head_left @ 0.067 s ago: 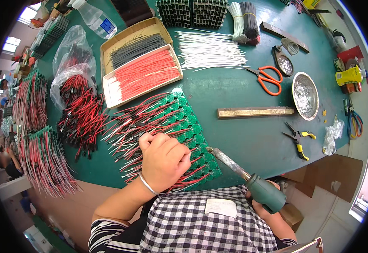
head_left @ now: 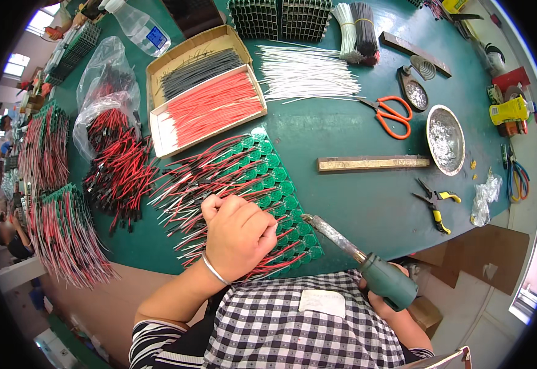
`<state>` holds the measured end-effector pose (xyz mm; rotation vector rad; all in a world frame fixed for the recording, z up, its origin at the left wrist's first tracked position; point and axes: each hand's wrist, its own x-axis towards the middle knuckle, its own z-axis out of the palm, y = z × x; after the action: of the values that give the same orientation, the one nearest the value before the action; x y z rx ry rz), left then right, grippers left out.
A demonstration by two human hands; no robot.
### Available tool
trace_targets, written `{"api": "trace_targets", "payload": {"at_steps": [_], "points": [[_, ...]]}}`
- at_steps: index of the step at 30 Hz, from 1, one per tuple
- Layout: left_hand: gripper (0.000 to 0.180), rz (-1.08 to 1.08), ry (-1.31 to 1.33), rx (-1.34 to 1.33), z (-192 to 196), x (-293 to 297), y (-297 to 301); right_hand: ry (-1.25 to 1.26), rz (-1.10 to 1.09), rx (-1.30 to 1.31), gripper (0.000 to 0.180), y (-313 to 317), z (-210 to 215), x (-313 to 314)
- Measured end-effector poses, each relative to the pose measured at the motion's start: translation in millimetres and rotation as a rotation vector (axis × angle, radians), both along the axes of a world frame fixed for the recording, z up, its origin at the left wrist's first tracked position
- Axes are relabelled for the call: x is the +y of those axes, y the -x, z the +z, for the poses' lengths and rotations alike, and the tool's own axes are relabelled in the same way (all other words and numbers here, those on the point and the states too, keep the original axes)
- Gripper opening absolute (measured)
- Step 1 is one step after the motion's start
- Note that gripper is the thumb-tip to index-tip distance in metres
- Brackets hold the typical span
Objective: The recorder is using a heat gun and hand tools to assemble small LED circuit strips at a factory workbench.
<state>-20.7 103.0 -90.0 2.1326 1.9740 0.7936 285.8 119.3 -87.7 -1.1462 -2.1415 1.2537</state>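
Note:
A panel of round green circuit boards [head_left: 290, 187] lies on the table in front of me, with red, black and white wires [head_left: 188, 178] fanning out to its left. My left hand [head_left: 239, 234] is closed over the panel's near part, knuckles up; whatever its fingertips pinch is hidden beneath it. In my right hand [head_left: 379, 301] is a soldering iron with a dark green handle [head_left: 388, 283]. Its metal tip [head_left: 307, 218] points left and reaches the panel's right edge, close to my left fingers; contact cannot be made out. The handle covers most of the right fingers.
A cardboard box [head_left: 154, 132] of red and black wires stands beyond the panel, beside loose white wires [head_left: 308, 72]. At left are a plastic bag [head_left: 105, 80] and bundled wires. Right are a metal bar [head_left: 373, 163], orange-handled scissors [head_left: 394, 117], a metal bowl [head_left: 445, 140] and yellow-handled pliers [head_left: 434, 206].

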Motion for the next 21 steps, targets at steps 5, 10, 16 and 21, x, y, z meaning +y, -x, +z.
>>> {"api": "trace_targets", "payload": {"at_steps": [5, 10, 16, 21], "points": [[0.017, 0.013, -0.021, -0.004, -1.1, -1.5, -1.6, -0.218, 0.096, -0.058, 0.015, 5.1, 3.7, 5.7], [0.017, 0.025, -0.037, -0.005, -2.3, -2.4, -2.7, -0.266, 0.152, -0.059, 0.023, 0.3, -0.5, 5.8], [0.017, 0.026, -0.042, -0.01, -2.2, -2.3, -2.5, -0.289, 0.136, -0.063, 0.021, 5.8, 2.0, 7.1], [0.017, 0.036, -0.053, -0.012, -2.7, -2.4, -2.7, -0.226, 0.148, -0.039, 0.018, 8.8, 3.2, 10.1]]}}
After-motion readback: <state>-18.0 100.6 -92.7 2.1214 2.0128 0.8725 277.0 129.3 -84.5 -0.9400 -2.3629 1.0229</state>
